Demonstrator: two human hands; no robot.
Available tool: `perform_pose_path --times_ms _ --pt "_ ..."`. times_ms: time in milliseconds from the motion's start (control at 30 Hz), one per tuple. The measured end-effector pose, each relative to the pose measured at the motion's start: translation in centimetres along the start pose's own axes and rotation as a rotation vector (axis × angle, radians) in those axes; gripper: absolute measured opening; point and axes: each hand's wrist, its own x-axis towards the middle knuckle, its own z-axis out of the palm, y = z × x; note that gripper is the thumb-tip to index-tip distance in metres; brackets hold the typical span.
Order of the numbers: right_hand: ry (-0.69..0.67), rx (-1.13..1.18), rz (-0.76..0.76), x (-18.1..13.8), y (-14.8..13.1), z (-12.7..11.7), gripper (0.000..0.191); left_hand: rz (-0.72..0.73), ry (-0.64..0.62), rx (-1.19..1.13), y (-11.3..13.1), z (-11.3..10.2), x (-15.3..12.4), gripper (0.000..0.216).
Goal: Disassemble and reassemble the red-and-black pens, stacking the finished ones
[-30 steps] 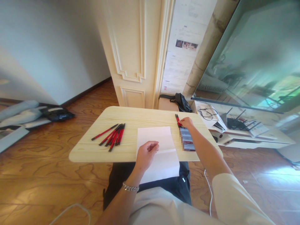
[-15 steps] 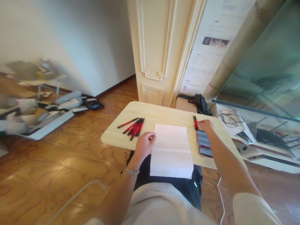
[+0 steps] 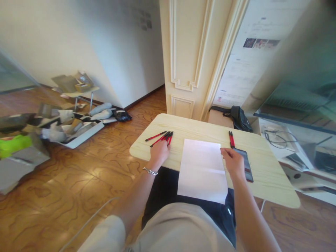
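A loose fan of red-and-black pens (image 3: 156, 136) lies on the left part of the table (image 3: 194, 126). My left hand (image 3: 159, 153) is over their lower ends, fingers curled down onto one pen; the hand hides part of the bunch. A blank white sheet of paper (image 3: 202, 169) with a faint crease hangs over the table's near edge. Beside its upper right edge is my right hand (image 3: 233, 161), fingers curled in with nothing visible in them. Two or so pens (image 3: 231, 140) stand side by side above a dark phone-like slab (image 3: 246, 164), which my right hand partly covers.
A black bag (image 3: 238, 118) rests behind the table, near a white cabinet (image 3: 282, 140) with coiled cables. Across the floor at left are a white tray (image 3: 85, 135) full of packages, cardboard boxes (image 3: 23, 161) and a small stand. A white cable (image 3: 91, 217) runs along the floor.
My left hand has moved from the paper's left edge out to the pen bunch. My right hand has drawn back from the paired pens toward the paper. The view has turned left.
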Motion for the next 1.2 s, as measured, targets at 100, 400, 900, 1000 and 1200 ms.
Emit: perform_pose_path --times_ms 100,400,900,1000,1200 --pt "-0.029 -0.018 0.016 -1.7 0.2 0.0 0.044 -0.031 -0.042 0.038 0.2 -0.4 0.4 0.033" --pt "-0.112 -0.471 -0.205 -4.7 1.7 1.4 0.033 0.071 -0.136 -0.268 3.0 -1.6 -1.8 0.033" --pt "-0.065 -0.608 -0.178 -5.3 1.1 2.6 0.034 0.139 -0.33 -0.203 9.4 2.2 -6.0 0.04" --pt "-0.071 -0.602 -0.18 -5.3 1.2 2.5 0.034 0.172 -0.328 -0.191 9.1 2.3 -5.9 0.046" --pt "-0.073 -0.56 -0.183 -4.8 1.1 2.1 0.032 0.211 -0.232 -0.278 8.0 1.9 -5.9 0.046"
